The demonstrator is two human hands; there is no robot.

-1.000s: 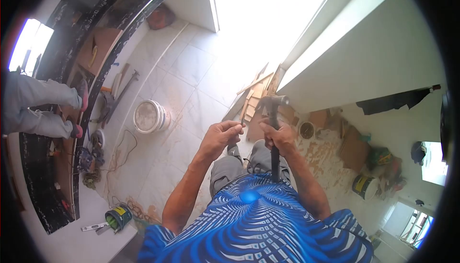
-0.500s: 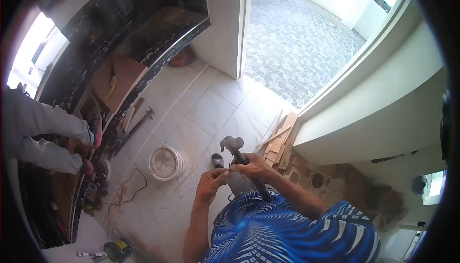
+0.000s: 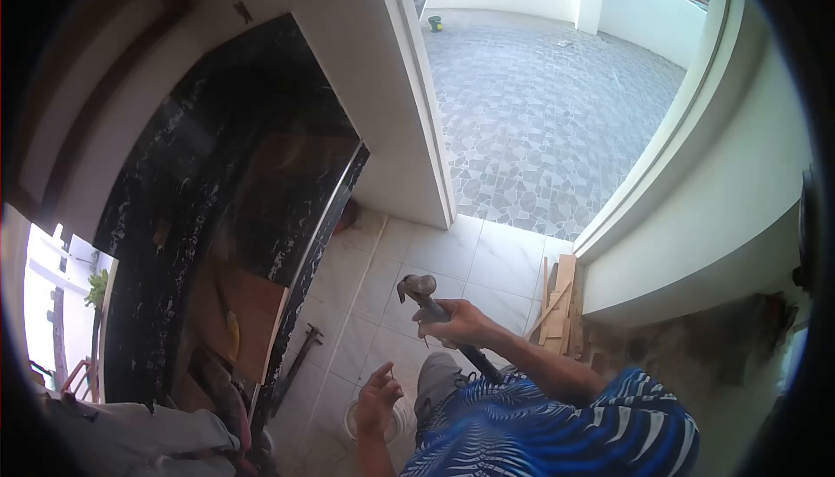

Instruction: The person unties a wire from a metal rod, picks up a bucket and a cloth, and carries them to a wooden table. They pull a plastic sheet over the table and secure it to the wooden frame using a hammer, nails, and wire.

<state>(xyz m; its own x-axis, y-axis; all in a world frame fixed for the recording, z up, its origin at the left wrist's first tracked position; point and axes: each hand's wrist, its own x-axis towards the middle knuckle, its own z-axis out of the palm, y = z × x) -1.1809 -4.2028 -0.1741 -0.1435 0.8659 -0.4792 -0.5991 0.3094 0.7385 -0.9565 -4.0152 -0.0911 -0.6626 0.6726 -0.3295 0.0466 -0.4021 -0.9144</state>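
A claw hammer (image 3: 419, 287) is held in my right hand (image 3: 457, 322), fingers wrapped around the handle just below the head. The handle slants down toward my blue patterned shirt (image 3: 539, 420). A thin, nail-like sliver seems to show under the right fingertips, too small to be sure of. My left hand (image 3: 377, 400) is lower and to the left, apart from the hammer. Its fingers are loosely bent and spread, with nothing clearly visible in them. Below the left hand, a white bucket (image 3: 402, 416) is partly hidden by it.
Wood strips (image 3: 557, 316) are stacked by the doorway wall. Past the doorway lies a stone-patterned floor (image 3: 539, 112). On the left, a black marbled counter (image 3: 300, 268) holds a brown board (image 3: 252, 303); a long metal bar (image 3: 298, 368) leans beside it. Another person's grey trousers (image 3: 148, 429) show lower left.
My hands have separated: the left has dropped down and away from the hammer, while the right keeps hold of it. The view has tilted up toward the doorway.
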